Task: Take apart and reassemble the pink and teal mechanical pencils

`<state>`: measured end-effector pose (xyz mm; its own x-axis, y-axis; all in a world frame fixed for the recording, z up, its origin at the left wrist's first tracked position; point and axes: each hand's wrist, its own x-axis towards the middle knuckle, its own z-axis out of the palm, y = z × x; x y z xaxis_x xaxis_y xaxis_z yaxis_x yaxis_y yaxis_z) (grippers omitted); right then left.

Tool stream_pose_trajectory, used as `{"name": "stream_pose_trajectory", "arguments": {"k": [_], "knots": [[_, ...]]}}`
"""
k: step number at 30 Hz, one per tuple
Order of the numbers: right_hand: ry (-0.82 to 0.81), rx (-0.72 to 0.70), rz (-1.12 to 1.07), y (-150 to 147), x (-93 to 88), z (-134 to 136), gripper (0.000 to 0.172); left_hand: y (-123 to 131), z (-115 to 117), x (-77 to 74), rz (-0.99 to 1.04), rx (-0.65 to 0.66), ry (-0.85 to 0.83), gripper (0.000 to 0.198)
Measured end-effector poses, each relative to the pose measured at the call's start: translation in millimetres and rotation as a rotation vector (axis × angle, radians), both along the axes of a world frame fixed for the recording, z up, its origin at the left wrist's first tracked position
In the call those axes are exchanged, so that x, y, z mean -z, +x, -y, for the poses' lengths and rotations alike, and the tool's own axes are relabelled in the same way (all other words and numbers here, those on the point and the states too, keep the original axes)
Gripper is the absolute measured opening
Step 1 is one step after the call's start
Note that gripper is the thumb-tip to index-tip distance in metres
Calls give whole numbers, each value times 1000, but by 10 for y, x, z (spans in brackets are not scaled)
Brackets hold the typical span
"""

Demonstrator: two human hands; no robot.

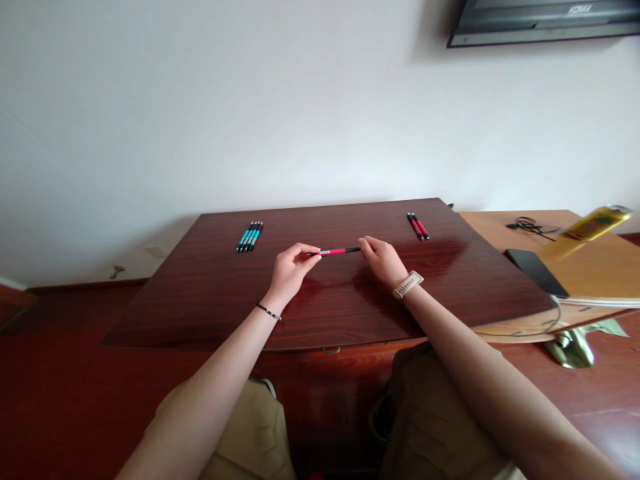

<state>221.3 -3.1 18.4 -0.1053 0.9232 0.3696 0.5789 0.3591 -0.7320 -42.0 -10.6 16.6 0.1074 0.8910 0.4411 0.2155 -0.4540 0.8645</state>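
Observation:
A pink pen [334, 252] with black ends is stretched level between my two hands, above the middle of the dark wooden table. My left hand [293, 265] pinches one end between thumb and fingers. At the other end, the fingers of my right hand [381, 259] are closed on the black part. Several blue pens [249, 237] lie side by side at the table's back left. Toward the back right lie pink pens [418, 227], also side by side and apart from my hands.
The dark table [200, 300] stands against a white wall. On a lighter wooden cabinet [600, 267] at the right are a black cable [531, 227], a flat black box [536, 272] and a yellow can [595, 223]. A television [545, 23] hangs at the upper right.

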Motion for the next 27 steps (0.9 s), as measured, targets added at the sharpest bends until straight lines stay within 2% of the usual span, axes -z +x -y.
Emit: {"name": "stream_pose_trajectory", "arguments": {"k": [6, 10, 13, 15, 17, 19, 23, 27], "knots": [[-119, -17, -113, 37, 3, -26, 50, 31, 122, -140, -260, 9, 371, 8], [-298, -86, -262, 60, 66, -55, 50, 21, 181, -194, -453, 25, 608, 11], [-443, -176, -417, 73, 105, -72, 51, 15, 211, -217, -551, 23, 690, 15], [-494, -201, -492, 81, 111, -75, 52, 20, 220, -222, -564, 42, 673, 15], [-475, -168, -507, 89, 100, -73, 53, 32, 214, -208, -543, 80, 583, 11], [-375, -112, -443, 95, 77, -63, 53, 45, 196, -171, -485, 107, 417, 12], [-103, -19, -174, 86, 2, -18, 51, 56, 146, -75, -353, 96, 76, 27], [-1, 46, -21, 60, -58, 26, 47, 48, 115, -46, -249, 138, -24, 27]]}}
